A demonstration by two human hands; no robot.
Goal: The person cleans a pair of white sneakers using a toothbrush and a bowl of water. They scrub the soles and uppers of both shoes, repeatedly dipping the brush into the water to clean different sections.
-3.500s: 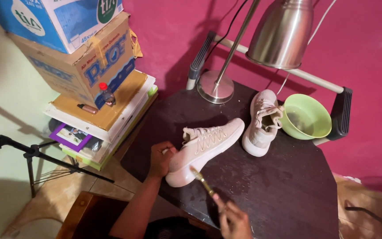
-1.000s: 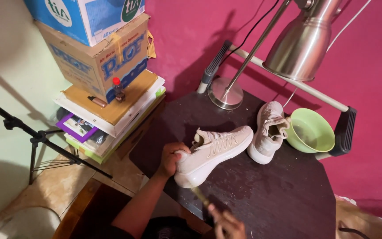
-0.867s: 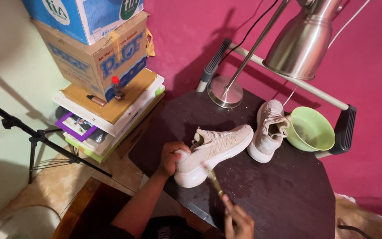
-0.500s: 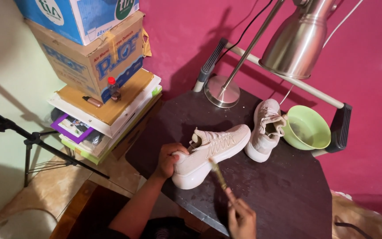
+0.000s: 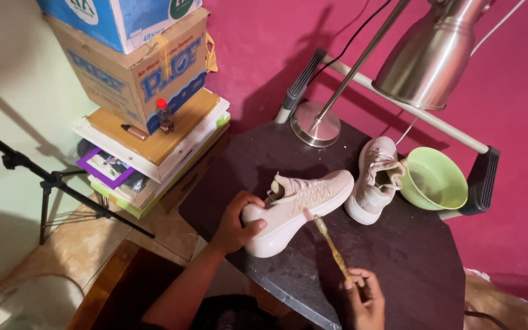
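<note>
Right hand (image 5: 365,296) pinches a slim yellow-handled brush (image 5: 331,247), bristles touching the beige knit sneaker (image 5: 297,208) on the dark speckled counter (image 5: 410,263); left hand (image 5: 236,220) clasps its heel. Beyond: second sneaker (image 5: 375,177), green bowl (image 5: 435,178); left, stacked blue-printed cardboard boxes (image 5: 145,58).

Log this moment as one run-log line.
left hand: grips heel of beige sneaker | right hand: holds toothbrush, bristles at sneaker side | second sneaker beside green bowl
</note>
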